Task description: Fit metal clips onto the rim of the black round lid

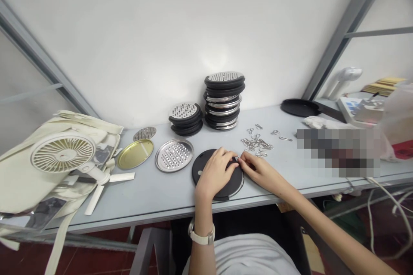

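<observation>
A black round disc [232, 181] with a metal edge lies on the table in front of me. My left hand [217, 171] rests over it with bent fingers, gripping it while the thumb and index finger reach its right side. There, a small shiny wire clip [237, 159] shows between the two hands, partly hidden by fingertips. My right hand [253, 166] pinches this clip at the disc's edge. Just behind the right hand lies a loose pile of metal wire clips [256, 142]. Left of the disc is a round silver grater plate [174, 155].
Behind stand a tall stack of black and silver discs [225, 105] and a shorter stack [186, 119]. A gold round lid [135, 154], a small perforated plate [145, 133] and a white fan [63, 153] on a cream bag lie left. A black pan [300, 107] sits back right.
</observation>
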A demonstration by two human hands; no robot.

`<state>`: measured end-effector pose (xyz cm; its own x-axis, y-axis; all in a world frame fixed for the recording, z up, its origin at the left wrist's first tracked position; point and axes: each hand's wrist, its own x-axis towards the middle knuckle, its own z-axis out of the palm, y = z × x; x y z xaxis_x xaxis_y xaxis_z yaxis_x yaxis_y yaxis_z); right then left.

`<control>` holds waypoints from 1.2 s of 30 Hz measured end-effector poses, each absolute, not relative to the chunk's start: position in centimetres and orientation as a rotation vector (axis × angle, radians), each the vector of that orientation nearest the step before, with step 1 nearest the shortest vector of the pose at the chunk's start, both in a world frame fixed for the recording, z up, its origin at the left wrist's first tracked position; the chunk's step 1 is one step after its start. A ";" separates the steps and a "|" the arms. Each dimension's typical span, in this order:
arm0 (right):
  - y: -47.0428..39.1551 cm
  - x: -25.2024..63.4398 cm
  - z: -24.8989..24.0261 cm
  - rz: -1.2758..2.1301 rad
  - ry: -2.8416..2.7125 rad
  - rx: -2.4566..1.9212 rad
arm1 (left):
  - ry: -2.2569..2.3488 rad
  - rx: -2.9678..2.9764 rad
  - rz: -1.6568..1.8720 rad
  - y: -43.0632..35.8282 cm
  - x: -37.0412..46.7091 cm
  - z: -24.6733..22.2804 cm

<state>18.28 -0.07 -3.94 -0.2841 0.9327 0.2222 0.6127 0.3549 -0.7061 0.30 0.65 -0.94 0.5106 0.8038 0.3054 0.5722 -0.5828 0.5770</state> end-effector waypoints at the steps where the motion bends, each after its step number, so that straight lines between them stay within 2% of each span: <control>1: -0.1 18.3 -3.9 0.670 -2.004 -1.335 | 1.135 2.355 0.783 0.6 0.3 -0.9; 36: 0.2 18.3 -4.2 0.769 -1.932 -1.325 | 1.109 2.446 0.732 0.6 0.3 -0.8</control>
<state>18.33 0.19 -4.25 -0.2661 0.9446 0.1924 0.5543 0.3132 -0.7712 0.25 0.57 -0.79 0.5590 0.7700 0.3077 0.5856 -0.6293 0.5108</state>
